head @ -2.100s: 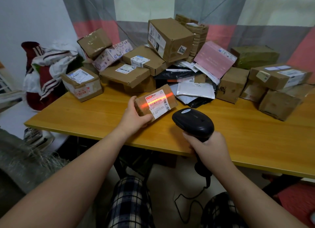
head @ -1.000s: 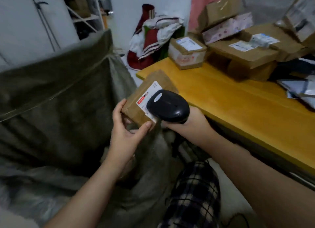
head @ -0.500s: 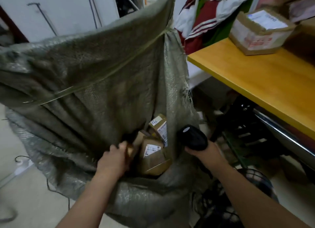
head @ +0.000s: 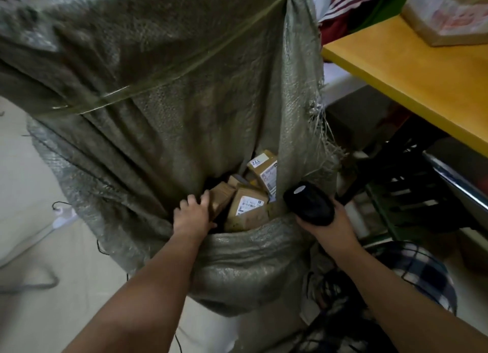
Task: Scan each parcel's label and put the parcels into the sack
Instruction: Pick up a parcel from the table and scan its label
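Sack [head: 158, 101] mouth gapes open. Left hand [head: 194, 215] is inside it, fingers curled over a brown parcel [head: 220, 199] touching the labelled parcels [head: 247, 207] piled there. Best released low and flat, not dropped. Scanner [head: 309, 204] is gripped in right hand [head: 332, 226], just beside the mouth; keep it off the rim. Counter [head: 409, 70] is far right.
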Motion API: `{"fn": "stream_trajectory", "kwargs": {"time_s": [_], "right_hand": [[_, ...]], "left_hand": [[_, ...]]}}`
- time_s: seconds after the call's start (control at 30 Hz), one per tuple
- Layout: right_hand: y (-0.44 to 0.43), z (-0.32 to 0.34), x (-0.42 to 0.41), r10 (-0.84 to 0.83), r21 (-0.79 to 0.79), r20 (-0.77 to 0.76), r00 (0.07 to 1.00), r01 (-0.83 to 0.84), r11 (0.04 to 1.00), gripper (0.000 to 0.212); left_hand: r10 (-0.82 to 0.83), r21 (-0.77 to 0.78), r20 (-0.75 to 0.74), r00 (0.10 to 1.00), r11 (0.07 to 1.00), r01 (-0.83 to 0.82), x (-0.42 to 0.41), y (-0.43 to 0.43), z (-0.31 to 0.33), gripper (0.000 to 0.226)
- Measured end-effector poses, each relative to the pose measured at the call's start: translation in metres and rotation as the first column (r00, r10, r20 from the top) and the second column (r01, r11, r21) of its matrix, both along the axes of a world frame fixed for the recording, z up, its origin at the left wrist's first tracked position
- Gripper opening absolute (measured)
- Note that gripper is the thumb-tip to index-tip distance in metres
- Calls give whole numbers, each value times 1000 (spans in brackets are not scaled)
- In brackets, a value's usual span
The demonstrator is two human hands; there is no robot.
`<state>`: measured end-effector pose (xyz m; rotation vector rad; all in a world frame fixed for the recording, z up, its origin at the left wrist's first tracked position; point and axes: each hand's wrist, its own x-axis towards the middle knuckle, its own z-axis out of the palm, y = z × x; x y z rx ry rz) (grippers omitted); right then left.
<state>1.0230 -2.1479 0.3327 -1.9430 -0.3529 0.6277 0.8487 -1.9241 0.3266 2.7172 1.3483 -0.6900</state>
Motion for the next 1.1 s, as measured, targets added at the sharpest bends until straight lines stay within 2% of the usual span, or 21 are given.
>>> {"fn": "stream_trajectory", "kwargs": {"time_s": [0.07,0.2,0.27,0.37,0.5,0.6,0.7,0.8,0.93,0.97,1.03,1.1], "right_hand": [[-6,0,5,12,8,23,1000,-12,1000,77],[-17,18,13,-27,59,50,998,24,998,39],[-23,37,17,-61,106,99,993,51,993,34],[-37,79,28,-136,206,197,971,95,974,35],[-61,146,50,-256,310,252,933,173,935,38],[-78,188,70,-323,385,225,920,220,896,31],[-94,221,95,-432,464,91,897,346,816,24],[-109,244,123,-524,479,40,851,444,758,23],[-123,258,155,-558,387,103,823,484,785,17],[-125,257,162,-557,359,81,827,497,790,16],[-128,254,175,-556,316,-15,831,531,786,27],[-132,250,183,-555,285,-118,823,564,775,39]], "left_hand": [[-11,3,-28,1000,1000,11,8,0,-2,72],[-208,87,233,950,977,193,41,-18,32,51],[-312,140,369,875,950,280,61,-34,60,47],[-461,251,536,707,887,389,95,-64,109,45],[-577,351,651,494,805,478,150,-104,165,48],[-607,373,695,385,762,529,193,-124,196,48],[-629,387,713,309,721,575,242,-134,216,49],[-642,387,705,302,705,594,300,-138,228,54],[-673,386,643,366,697,605,382,-145,230,67],[-686,396,609,398,698,597,401,-146,228,71],[-679,391,562,473,721,571,435,-144,225,74],[-640,378,566,520,762,526,461,-139,226,67]]}}
